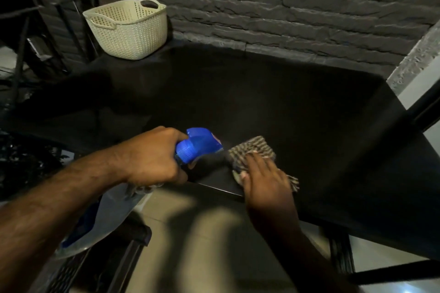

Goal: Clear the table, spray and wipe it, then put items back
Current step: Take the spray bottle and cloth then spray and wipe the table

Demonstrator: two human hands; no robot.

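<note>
My left hand point(152, 157) grips a spray bottle with a blue trigger head point(200, 144), its nozzle pointing right over the near edge of the black table point(273, 93). A striped grey-and-white cloth point(256, 148) lies on the table just right of the nozzle. My right hand point(264, 179) rests flat on the cloth with its fingers straight, pressing it onto the tabletop near the front edge. The bottle's body is hidden under my left hand.
A cream woven plastic basket point(128, 28) stands at the table's far left corner against the dark brick wall point(285, 2). A dark chair point(114, 252) with something blue and grey on it sits below my left arm. Pale floor tiles show beneath the front edge.
</note>
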